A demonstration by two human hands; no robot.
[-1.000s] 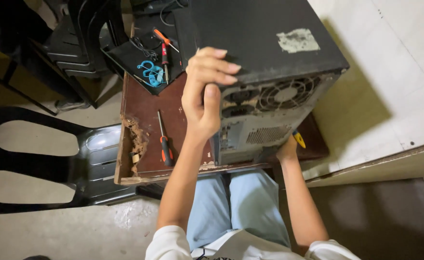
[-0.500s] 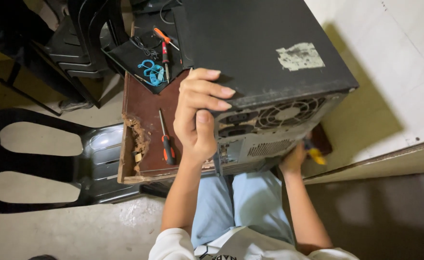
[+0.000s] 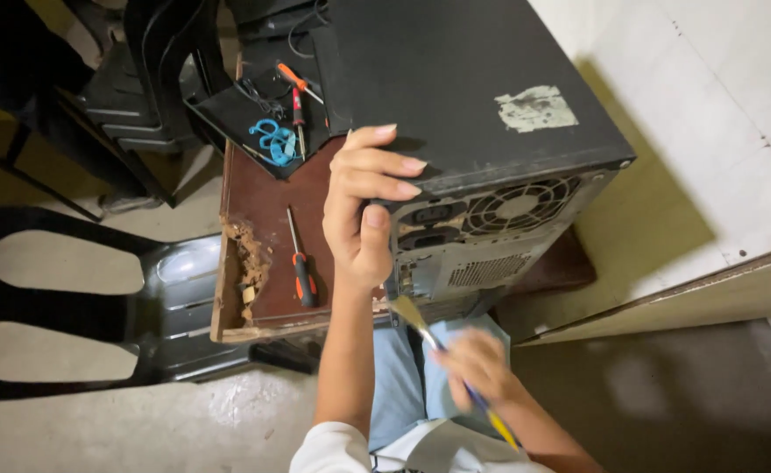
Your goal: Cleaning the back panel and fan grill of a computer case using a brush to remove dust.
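A black computer tower (image 3: 456,96) lies on a small brown wooden table (image 3: 263,201), its rear panel with fan grille (image 3: 517,208) facing me. My left hand (image 3: 364,206) grips the case's near top-left corner, fingers curled over the edge. My right hand (image 3: 477,368), blurred, is below the table edge over my lap and holds a paintbrush (image 3: 442,350) with a yellow and blue handle; its bristles point up towards the rear panel's lower left corner.
An orange-and-black screwdriver (image 3: 298,263) lies on the table beside the case. A black tray (image 3: 263,123) behind holds blue loops and more screwdrivers. The table's left edge is crumbled (image 3: 247,263). Black plastic chairs (image 3: 70,298) stand left; a tiled wall (image 3: 718,131) is right.
My right hand came out from behind the case's lower right, now holding a paintbrush in front of the rear panel. My left hand stays on the corner.
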